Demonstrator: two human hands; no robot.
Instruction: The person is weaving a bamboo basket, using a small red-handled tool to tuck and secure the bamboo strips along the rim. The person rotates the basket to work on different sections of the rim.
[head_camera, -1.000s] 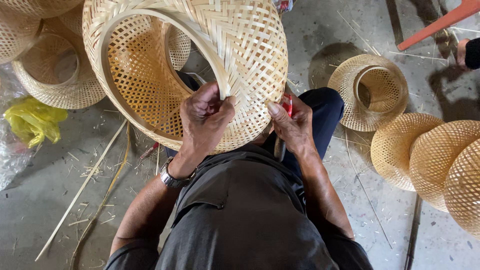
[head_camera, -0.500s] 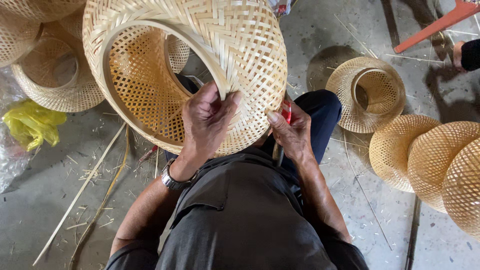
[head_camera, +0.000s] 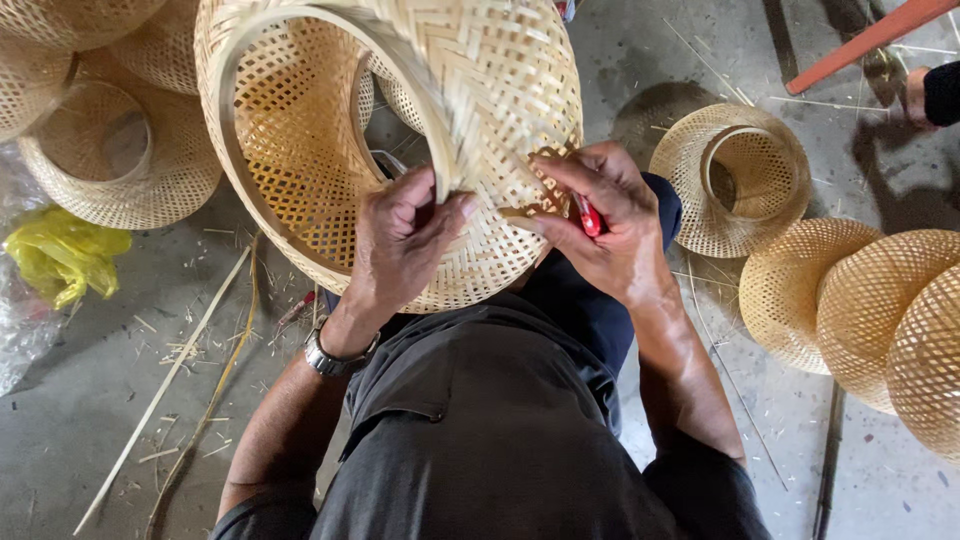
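Observation:
A large woven bamboo basket shade (head_camera: 480, 90) rests tilted over my lap, its wide open mouth facing left. My left hand (head_camera: 405, 240) grips the basket's lower rim, pinching a flat bamboo strip that rises along the weave. My right hand (head_camera: 600, 225) presses on the basket's outer wall at the right and holds a small red-handled tool (head_camera: 588, 215) against the weave. A metal watch (head_camera: 335, 358) sits on my left wrist.
Several more woven bamboo shades lie about: a stack at the upper left (head_camera: 110, 150), one open ring-topped shade (head_camera: 735, 180) on the right, and rounded ones at the far right (head_camera: 870, 310). A yellow plastic bag (head_camera: 60, 255) and loose bamboo strips (head_camera: 170, 385) lie on the concrete floor. Another person's sleeve (head_camera: 940, 95) shows at top right.
My right hand has moved up from the basket's lower edge onto its outer wall with the red tool. My left hand kept its grip on the rim; the basket tilted slightly.

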